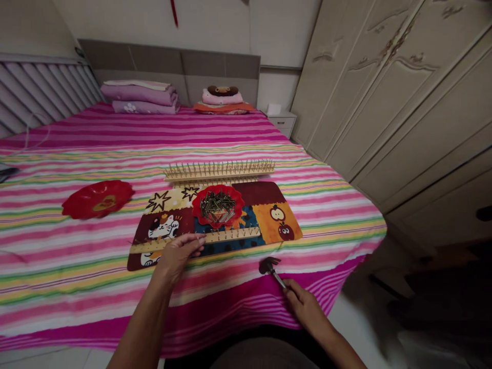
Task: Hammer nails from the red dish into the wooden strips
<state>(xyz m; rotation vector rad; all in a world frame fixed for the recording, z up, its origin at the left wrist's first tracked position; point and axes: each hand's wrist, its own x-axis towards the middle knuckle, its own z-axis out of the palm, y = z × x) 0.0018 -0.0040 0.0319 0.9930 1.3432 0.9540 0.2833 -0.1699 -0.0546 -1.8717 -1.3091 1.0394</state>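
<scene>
A narrow wooden strip [232,235] lies along the near side of a patterned mat [282,205], with nails standing in its right part and small holes in its left part. Over the middle of this strip is my left hand [183,251], its thumb and fingertips pinched together; whatever sits between them is too small to make out. My right hand [303,305] is closed round the handle of a hammer [275,274], whose dark head is held just off the mat's near right corner. Beyond the strip, a red scalloped bowl [239,211] holds many loose nails [216,205].
Wooden strips studded with upright nails [219,171] are stacked behind the mat. A red dish [98,200] lies to the left on the striped bedspread [77,256]. Folded bedding [140,97] is at the headboard. A wardrobe [369,87] stands at the right.
</scene>
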